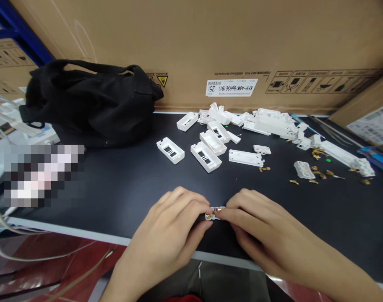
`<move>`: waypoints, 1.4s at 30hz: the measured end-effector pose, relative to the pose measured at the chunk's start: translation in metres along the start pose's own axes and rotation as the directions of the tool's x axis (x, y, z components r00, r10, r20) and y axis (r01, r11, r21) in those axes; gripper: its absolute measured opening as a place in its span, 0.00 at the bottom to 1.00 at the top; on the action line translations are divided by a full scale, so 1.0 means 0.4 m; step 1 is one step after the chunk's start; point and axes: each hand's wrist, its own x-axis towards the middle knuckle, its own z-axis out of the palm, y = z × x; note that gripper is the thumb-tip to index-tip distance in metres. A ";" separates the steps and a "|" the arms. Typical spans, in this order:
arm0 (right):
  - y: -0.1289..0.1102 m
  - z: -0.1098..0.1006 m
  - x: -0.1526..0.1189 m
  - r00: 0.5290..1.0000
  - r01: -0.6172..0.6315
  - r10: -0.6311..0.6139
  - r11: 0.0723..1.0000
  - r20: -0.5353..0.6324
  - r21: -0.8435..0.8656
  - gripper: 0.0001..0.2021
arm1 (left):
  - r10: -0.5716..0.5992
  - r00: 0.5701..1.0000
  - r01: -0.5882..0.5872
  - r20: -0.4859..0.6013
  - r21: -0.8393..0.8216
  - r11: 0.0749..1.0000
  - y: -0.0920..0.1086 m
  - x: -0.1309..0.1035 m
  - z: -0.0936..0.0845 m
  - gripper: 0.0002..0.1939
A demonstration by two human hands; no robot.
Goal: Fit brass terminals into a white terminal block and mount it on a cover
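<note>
A small white plastic socket insert (209,217) with brass contacts inside lies between my hands near the table's front edge. My left hand (170,228) pinches its left end between thumb and fingers. At its right end, my right hand (260,228) has its fingers closed in, with the index fingertip pressed onto the brass pieces. My fingers hide part of the insert. Beyond it on the dark table is a white plastic strip (245,157). Near that strip are a small white insert (262,149) and a few brass contacts (265,169).
Several white rectangular housings (206,157) stand mid-table. White plastic parts (269,122) are heaped at the back, with loose brass contacts (319,153) on the right. A black bag (90,105) sits back left, before a large cardboard box (191,42). Cables (9,251) hang at left.
</note>
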 end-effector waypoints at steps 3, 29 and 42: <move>0.000 0.000 0.001 1.000 -0.001 0.001 1.000 0.007 0.012 0.17 | 0.006 1.000 -0.006 -0.012 -0.004 1.000 0.001 0.000 0.000 0.05; 0.002 0.002 -0.006 0.999 0.048 -0.048 0.998 -0.021 -0.031 0.17 | 0.032 0.999 -0.033 0.021 0.078 0.996 0.008 0.006 0.007 0.08; -0.001 0.000 0.005 1.000 0.003 -0.003 1.000 0.011 0.006 0.17 | 0.013 0.998 -0.019 0.068 0.094 0.995 0.015 0.014 0.001 0.07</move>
